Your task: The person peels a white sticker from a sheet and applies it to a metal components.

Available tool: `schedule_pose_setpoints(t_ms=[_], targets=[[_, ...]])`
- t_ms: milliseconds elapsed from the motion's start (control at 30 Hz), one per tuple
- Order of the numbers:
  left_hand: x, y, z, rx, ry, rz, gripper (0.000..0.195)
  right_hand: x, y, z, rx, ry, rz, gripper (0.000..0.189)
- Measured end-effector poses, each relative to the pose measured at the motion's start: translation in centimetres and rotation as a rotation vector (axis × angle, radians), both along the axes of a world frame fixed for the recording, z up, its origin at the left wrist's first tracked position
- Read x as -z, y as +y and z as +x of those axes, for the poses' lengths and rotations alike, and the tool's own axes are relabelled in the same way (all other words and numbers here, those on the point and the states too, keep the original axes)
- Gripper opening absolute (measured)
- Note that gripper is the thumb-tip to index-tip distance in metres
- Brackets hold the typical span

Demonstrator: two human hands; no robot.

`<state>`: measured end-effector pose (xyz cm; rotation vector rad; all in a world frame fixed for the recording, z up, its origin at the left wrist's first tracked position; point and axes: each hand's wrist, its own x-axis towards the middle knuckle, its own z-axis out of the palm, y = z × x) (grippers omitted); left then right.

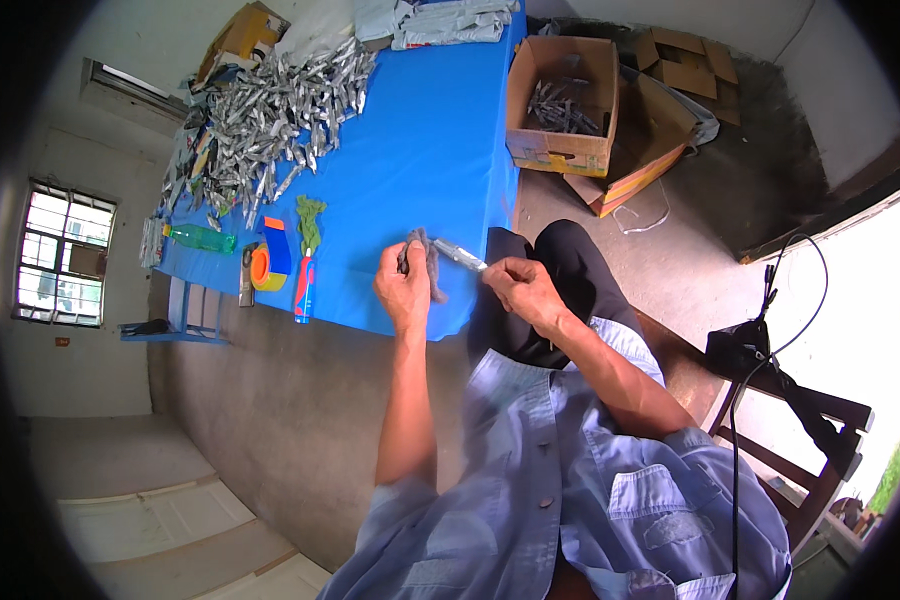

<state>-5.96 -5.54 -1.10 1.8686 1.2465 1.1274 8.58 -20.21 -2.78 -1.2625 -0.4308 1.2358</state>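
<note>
My left hand [405, 281] pinches a crumpled grey cloth-like wad [433, 277] above the near edge of the blue-covered table [427, 150]. In my right hand [525, 292] is the near end of a slim silvery piece [461, 255], held between thumb and fingertips. The piece slants up to the left. Its far end meets the grey wad or lies just beside it; I cannot tell which. A large heap of similar silvery pieces [277, 105] covers the table's far left part.
Left of my hands are a red-and-blue tool [304, 289], a green cloth [310, 225], an orange-cored tape roll [261, 266] and a green plastic bottle [202, 238]. A cardboard box [562, 150] with several silvery pieces stands right of the table. A wooden chair [810, 397] is at right.
</note>
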Motion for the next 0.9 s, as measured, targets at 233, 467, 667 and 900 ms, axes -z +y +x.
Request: schedule_pose_setpoints(t_ms=[233, 467, 667, 900], targets=[[-1.2, -1.4, 0.1, 0.014, 0.024, -0.023, 0.022, 0.4, -0.1, 0.3, -0.054, -0.044, -0.022, 0.025], [-3.5, -5.8, 1.9, 0.292, 0.337, 0.255, 0.018, 0.0, -0.4, 0.2, -0.064, -0.156, 0.012, 0.026], [-3.7, -5.5, 2.2, 0.264, 0.399, 0.171, 0.015, -0.4, -0.5, 0.3, -0.095, -0.258, 0.012, 0.024], [-3.0, -1.6, 1.7, 0.136, 0.463, 0.249, 0.018, -0.2, -0.4, 0.2, -0.099, -0.287, 0.027, 0.023]])
